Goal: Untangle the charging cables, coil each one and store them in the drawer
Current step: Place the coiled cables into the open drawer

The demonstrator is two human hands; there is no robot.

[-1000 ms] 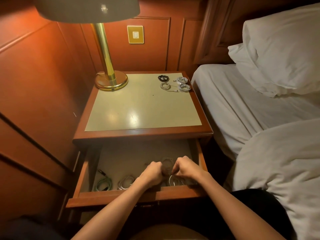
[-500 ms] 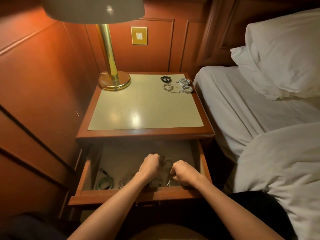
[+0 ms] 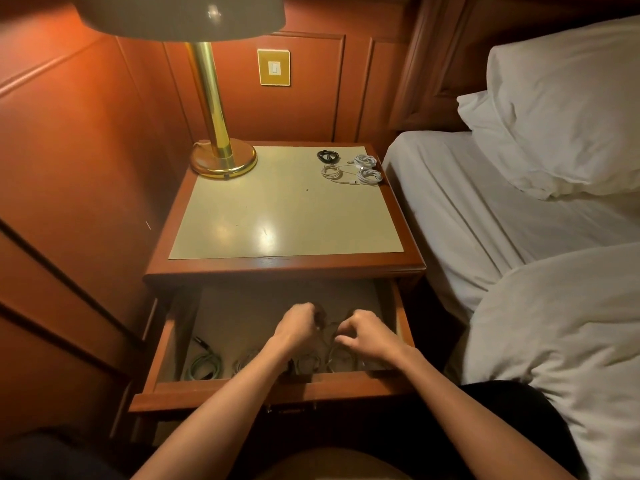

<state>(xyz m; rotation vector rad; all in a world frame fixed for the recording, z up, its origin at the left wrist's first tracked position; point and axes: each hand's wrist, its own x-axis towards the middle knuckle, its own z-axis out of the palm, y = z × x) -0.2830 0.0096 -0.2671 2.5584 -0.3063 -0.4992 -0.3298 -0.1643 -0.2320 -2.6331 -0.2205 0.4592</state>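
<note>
Drawer [image 3: 277, 386]: pulled open below the worktop; red-brown wooden sides, a flat pale floor, dim inside.
Left grip [image 3: 298, 327]: fingers curled, pinching a thin dark cable [image 3: 328, 326] above the middle of the drawer.
Right grip [image 3: 367, 336]: just beside the left one, fingers curled, pinching the same cable. The strand sags between the two and is blurred by shadow.
Stored coils: a green cable [image 3: 205, 365] wound into a round coil lies by the drawer's front wall at the left, with a pale coil [image 3: 247, 363] beside it. More pale loops are partly hidden under the forearms.
Worktop [image 3: 284, 216]: square nightstand top with a glossy cream inlay framed in polished red-brown wood, catching the lamp's glare.
Far right corner of worktop: a black coil [image 3: 327, 155] and three white coils [image 3: 370, 175] lie close together, one with a plug end trailing.
Lamp [image 3: 224, 157]: smooth brass column on a round brass base at the far left corner, pale shade overhead.
Room: warm wood-panelled walls and a brass switch plate [image 3: 274, 67]. To the right is a bed with a white sheet, a plump pillow [image 3: 571, 109] and a rumpled duvet [image 3: 571, 341].
</note>
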